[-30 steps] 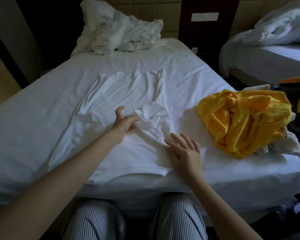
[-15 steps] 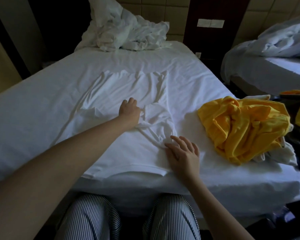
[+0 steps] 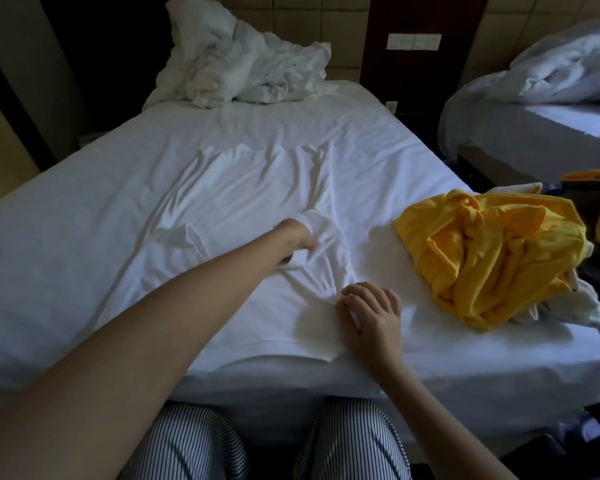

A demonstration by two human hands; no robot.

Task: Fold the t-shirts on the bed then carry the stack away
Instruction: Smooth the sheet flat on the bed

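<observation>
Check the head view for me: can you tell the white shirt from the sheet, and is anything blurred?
Head view: dim, corners dark; white shirt shows against the sheet only by wrinkles and hem; left hand blurred, right hand sharp; yellow shirt stands out; wide-angle bows the edges.

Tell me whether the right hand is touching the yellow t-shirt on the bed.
Apart. The head view shows the right hand pinching the white t-shirt, with a strip of sheet lying between it and the yellow t-shirt.
</observation>
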